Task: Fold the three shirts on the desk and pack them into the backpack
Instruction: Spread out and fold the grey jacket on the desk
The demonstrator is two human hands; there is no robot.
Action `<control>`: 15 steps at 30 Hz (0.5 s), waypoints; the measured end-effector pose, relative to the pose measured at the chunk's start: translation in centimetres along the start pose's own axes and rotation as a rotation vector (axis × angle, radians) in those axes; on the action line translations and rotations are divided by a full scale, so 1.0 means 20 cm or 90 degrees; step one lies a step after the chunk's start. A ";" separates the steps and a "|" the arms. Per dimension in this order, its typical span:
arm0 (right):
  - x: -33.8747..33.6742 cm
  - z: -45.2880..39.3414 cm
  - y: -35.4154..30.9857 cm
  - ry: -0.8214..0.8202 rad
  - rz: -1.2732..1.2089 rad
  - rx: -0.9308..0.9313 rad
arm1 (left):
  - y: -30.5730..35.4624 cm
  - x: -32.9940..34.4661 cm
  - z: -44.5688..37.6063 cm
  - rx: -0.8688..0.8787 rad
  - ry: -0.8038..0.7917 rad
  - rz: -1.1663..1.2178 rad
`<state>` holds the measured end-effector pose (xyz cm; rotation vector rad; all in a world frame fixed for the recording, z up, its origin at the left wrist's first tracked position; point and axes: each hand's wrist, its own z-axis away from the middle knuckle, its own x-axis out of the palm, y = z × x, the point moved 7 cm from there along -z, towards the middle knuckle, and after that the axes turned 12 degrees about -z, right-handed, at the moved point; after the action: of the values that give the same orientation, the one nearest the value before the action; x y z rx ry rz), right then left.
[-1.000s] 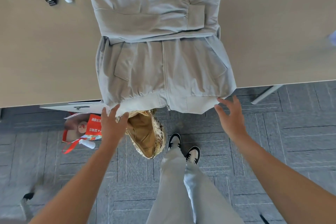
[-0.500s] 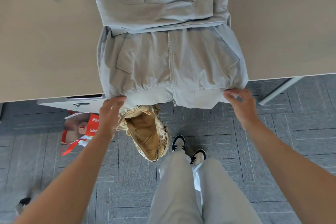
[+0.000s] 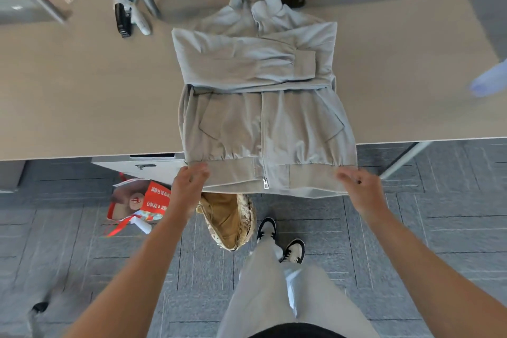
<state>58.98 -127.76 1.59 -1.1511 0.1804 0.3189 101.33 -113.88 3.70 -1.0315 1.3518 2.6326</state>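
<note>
A person in pale trousers and black-and-white sneakers (image 3: 279,239) stands on grey carpet tiles, both bare arms reaching toward a beige desk (image 3: 82,96). On the floor just ahead of the feet, a tan camouflage-trimmed backpack (image 3: 229,221) lies with its mouth open, showing brown lining; what it holds, if anything, cannot be made out. Beside it, to the left, lies a red-and-white paper bag (image 3: 140,200) with a red ribbon spilling out; its contents are hidden. The left hand (image 3: 189,186) curls its fingers round the left corner of the ribbed hem of a light grey zip-up shirt (image 3: 263,118), and the right hand (image 3: 359,189) grips the right corner. The hem hangs over the desk's near edge, above the backpack; the rest of the garment lies flat on the desk, collar away, both sleeves folded across the chest. Beyond it, at far left, a black device (image 3: 122,20) and a white object (image 3: 142,23) rest on the desk.
</note>
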 end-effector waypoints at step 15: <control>-0.18 0.23 -0.59 -0.008 -0.174 -0.054 | 0.49 -0.10 0.26 0.010 0.043 0.147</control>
<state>59.50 -128.41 14.65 -1.2399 -0.0025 0.0920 97.22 -115.77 14.06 -1.0305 1.5925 2.7634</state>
